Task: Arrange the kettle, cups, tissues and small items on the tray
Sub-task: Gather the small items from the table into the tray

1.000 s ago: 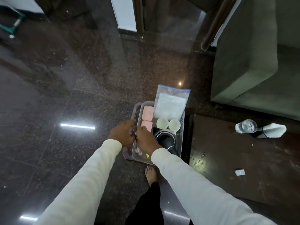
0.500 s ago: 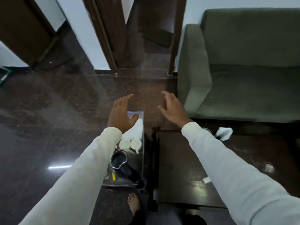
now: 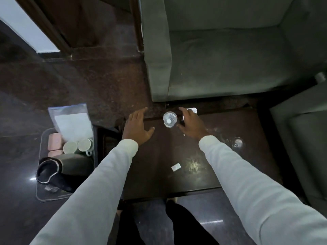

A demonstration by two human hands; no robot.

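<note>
The tray (image 3: 39, 188) stands on the dark floor in the lower left of the frame, beside the dark wooden surface (image 3: 230, 156). In it, the black kettle (image 3: 58, 171) lies toward the lower part, and two pale cups (image 3: 77, 145) stand side by side just above it. Two pink small items (image 3: 54, 142) lie left of the cups. A clear bag with white tissues (image 3: 71, 123) leans at the upper end of the tray.

Both hands are over the far edge of the surface, in the middle of the frame. The left hand (image 3: 137, 128) has its grip wide, fingers spread, holding nothing. The right hand (image 3: 192, 124) also has a wide grip and holds nothing. Between the hands stands a clear water bottle (image 3: 169, 119), seen from the top; the right hand is just beside it, and I cannot tell if it touches. A small white packet (image 3: 175, 167) lies near the middle of the surface. A green sofa (image 3: 230, 59) fills the upper right.
</note>
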